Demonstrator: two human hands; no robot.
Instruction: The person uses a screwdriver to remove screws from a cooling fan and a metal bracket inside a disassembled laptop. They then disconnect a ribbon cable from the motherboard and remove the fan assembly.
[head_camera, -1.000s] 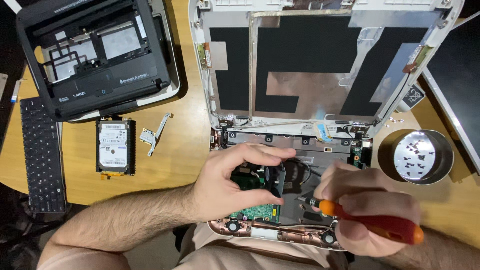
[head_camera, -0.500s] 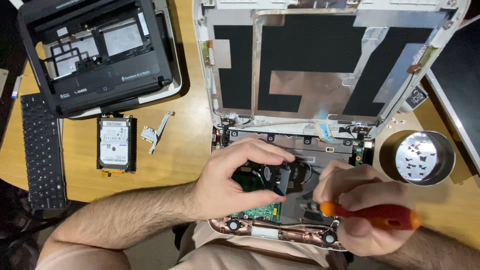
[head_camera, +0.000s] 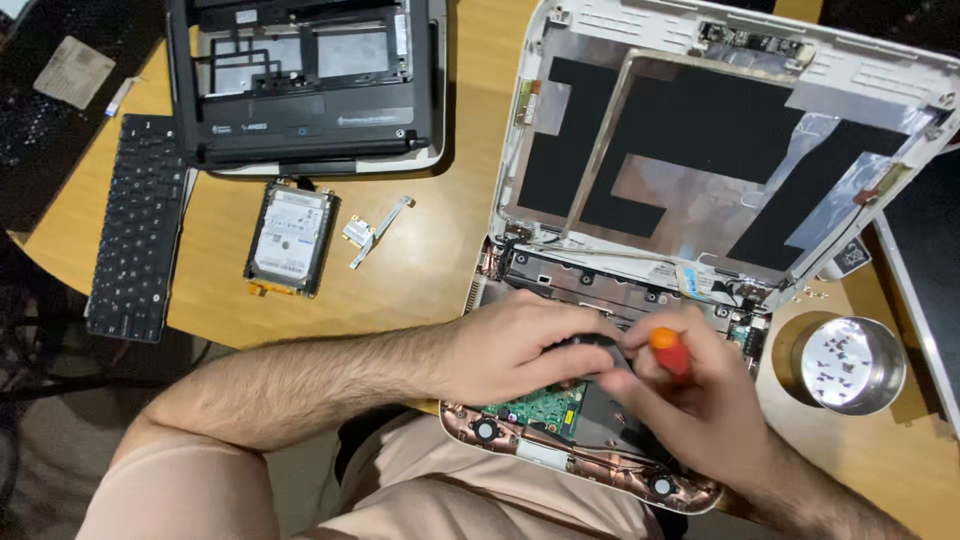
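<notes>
A dismantled white laptop lies open in front of me, its lid showing black and foil patches and its base exposing a green circuit board. My left hand rests on the base, fingers curled over a dark part near the board. My right hand grips a screwdriver with an orange handle, held upright with its tip down in the base. The tip itself is hidden by my fingers.
A black laptop frame sits at the back left. Beside it lie a loose black keyboard, a hard drive and a small card with bracket. A metal bowl holding several screws stands at the right on the wooden table.
My right hand has turned the screwdriver from lying sideways to standing upright and moved it in toward my left hand. The view has shifted, the laptop now sitting further right.
</notes>
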